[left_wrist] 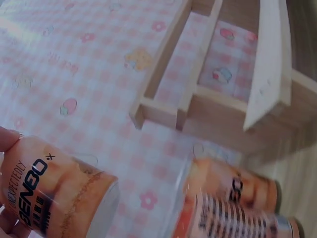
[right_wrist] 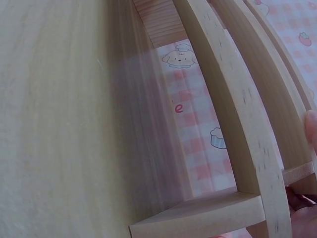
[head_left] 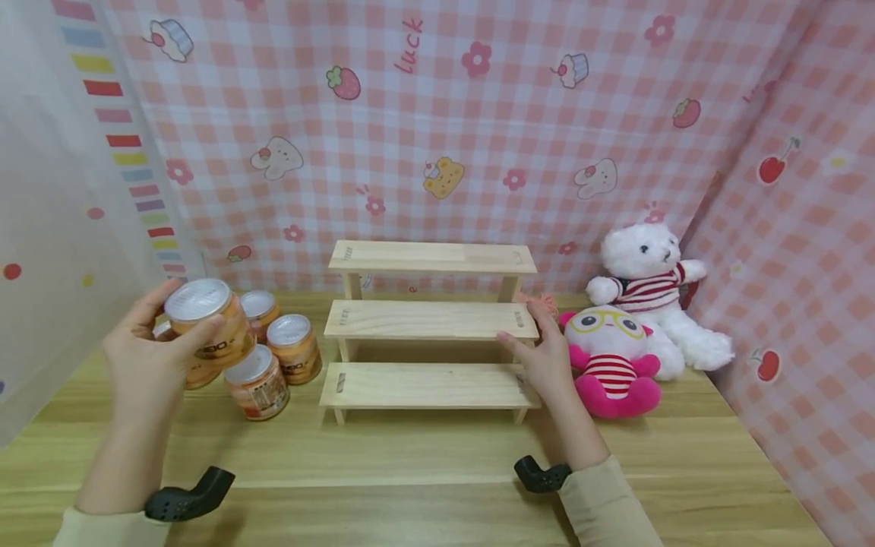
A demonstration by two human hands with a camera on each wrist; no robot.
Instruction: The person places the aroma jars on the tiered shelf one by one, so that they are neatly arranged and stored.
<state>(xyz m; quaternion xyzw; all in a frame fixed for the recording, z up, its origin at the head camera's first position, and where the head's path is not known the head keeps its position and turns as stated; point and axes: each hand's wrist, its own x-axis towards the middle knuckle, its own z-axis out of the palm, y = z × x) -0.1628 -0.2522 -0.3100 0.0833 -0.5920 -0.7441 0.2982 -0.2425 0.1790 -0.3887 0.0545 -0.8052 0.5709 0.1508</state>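
My left hand point(head_left: 146, 357) grips an orange can point(head_left: 217, 334) with a silvery top between thumb and fingers, at the left above other cans. In the left wrist view, the held can point(left_wrist: 54, 188) shows dark "BENBO" lettering, with a fingertip at its upper edge. In the middle stands a three-tier wooden display stand point(head_left: 431, 319). My right hand point(head_left: 549, 365) holds the right end of its middle tier, thumb at the front edge. The right wrist view shows the stand point(right_wrist: 242, 119) from the side, fingers partly hidden behind its end.
Several similar cans point(head_left: 294, 349) stand together left of the stand. To the right sit a pink plush toy point(head_left: 611, 372) in a striped top and a white teddy bear point(head_left: 642, 254). Pink checked cloth point(head_left: 424, 121) hangs behind the wooden table point(head_left: 383, 479).
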